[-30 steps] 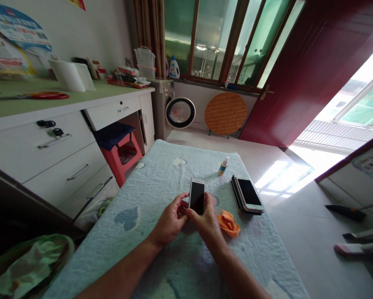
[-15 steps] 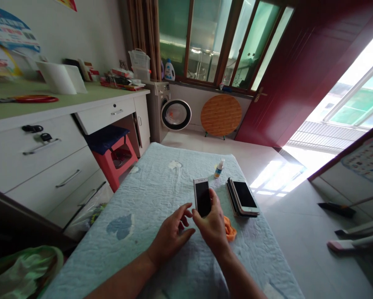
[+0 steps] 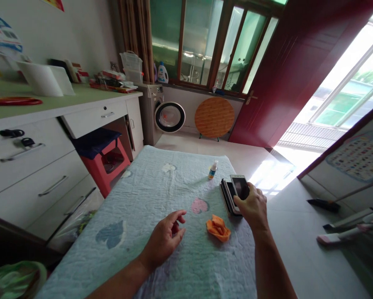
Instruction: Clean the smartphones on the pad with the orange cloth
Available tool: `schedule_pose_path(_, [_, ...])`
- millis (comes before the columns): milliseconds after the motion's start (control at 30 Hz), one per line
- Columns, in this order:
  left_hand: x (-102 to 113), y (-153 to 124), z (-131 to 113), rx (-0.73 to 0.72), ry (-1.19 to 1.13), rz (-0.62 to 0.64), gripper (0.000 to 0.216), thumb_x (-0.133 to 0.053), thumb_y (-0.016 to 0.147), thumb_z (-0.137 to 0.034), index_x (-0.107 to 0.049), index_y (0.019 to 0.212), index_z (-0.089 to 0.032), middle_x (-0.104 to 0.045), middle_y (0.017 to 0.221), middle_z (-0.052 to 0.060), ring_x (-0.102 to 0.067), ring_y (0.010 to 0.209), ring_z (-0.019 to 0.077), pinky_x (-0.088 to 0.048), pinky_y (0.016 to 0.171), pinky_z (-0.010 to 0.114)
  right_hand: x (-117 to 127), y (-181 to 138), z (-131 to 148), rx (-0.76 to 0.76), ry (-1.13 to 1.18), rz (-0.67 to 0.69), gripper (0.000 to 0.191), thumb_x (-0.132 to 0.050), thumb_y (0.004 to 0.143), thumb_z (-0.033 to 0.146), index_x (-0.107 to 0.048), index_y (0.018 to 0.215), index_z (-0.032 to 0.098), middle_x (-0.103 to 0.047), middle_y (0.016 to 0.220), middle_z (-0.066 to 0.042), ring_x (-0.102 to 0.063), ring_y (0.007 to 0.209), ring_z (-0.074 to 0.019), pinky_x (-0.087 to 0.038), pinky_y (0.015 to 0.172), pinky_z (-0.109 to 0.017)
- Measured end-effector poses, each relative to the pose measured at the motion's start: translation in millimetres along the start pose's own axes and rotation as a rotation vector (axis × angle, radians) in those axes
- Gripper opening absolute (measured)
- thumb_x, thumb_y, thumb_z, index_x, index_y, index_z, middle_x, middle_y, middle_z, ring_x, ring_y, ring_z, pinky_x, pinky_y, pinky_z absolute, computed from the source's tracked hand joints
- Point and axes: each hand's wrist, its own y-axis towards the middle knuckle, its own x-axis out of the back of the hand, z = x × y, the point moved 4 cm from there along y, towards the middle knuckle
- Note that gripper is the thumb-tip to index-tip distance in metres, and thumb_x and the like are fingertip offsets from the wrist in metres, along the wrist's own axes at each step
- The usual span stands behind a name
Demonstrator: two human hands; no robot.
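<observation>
A white smartphone [image 3: 241, 187] with a dark screen is gripped in my right hand [image 3: 254, 206], at the pile of phones [image 3: 226, 195] on the right side of the cloth-covered table. Whether it touches the pile I cannot tell. My left hand [image 3: 166, 236] hovers over the cloth with nothing in it, its fingers loosely curved and apart from the thumb. Between my two hands lies a crumpled orange cloth [image 3: 218, 228]. Beyond the pile stands a small spray bottle [image 3: 213, 170] with a white top.
A pale blue quilted cover [image 3: 161, 187] lies over the table. To the left are a white desk with drawers [image 3: 62, 182] and a red stool [image 3: 110, 166]. A washing machine [image 3: 150, 112] with its door open and a round wooden tabletop [image 3: 215, 117] stand at the back.
My right hand has carried the smartphone rightward from the middle of the table to the pile. The orange cloth is now fully uncovered. My left hand has drawn slightly back to the left.
</observation>
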Motion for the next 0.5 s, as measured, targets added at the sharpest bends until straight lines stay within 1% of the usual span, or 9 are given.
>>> schedule_pose_path(67, [-0.4,0.3,1.0,0.003,0.000,0.002,0.039,-0.057,0.080,-0.020,-0.057,0.118,-0.020,-0.064,0.095,0.004,-0.056,0.066,0.0128,-0.049,0.067,0.025,-3.3,3.0,-4.7,0.000,-0.056,0.029,0.063,-0.058,0.068,0.038,-0.055,0.125,0.010,-0.062,0.105,-0.015,-0.054,0.098,-0.0305,-0.039,0.089,-0.040])
schedule_pose_path(200, [-0.8,1.1,1.2,0.013,-0.009,0.010,0.037,-0.057,0.079,-0.020,-0.060,0.116,-0.021,-0.065,0.093,0.004,-0.056,0.065,0.0131,-0.049,0.067,0.024,-9.8,3.0,-8.2,-0.012,-0.099,0.054,0.059,-0.057,0.071,0.041,-0.058,0.122,0.012,-0.063,0.110,-0.015,-0.053,0.099,-0.0312,-0.039,0.087,-0.039])
schedule_pose_path(333, [-1.0,1.6,1.8,0.017,-0.002,0.014,0.035,-0.057,0.079,-0.021,-0.062,0.113,-0.020,-0.066,0.091,0.004,-0.056,0.065,0.0136,-0.049,0.067,0.025,-15.4,-1.2,-6.3,-0.005,-0.107,0.075,0.062,-0.057,0.072,0.044,-0.057,0.124,0.011,-0.064,0.111,-0.015,-0.054,0.100,-0.0319,-0.039,0.086,-0.039])
schedule_pose_path(500, [-1.3,2.8,2.8,0.005,0.015,0.020,0.033,-0.057,0.079,-0.021,-0.063,0.112,-0.020,-0.067,0.091,0.004,-0.057,0.065,0.0142,-0.049,0.067,0.026,-19.6,-6.6,-0.1,-0.007,-0.134,0.073,0.060,-0.057,0.074,0.048,-0.058,0.123,0.013,-0.065,0.110,-0.015,-0.054,0.100,-0.0326,-0.039,0.084,-0.040])
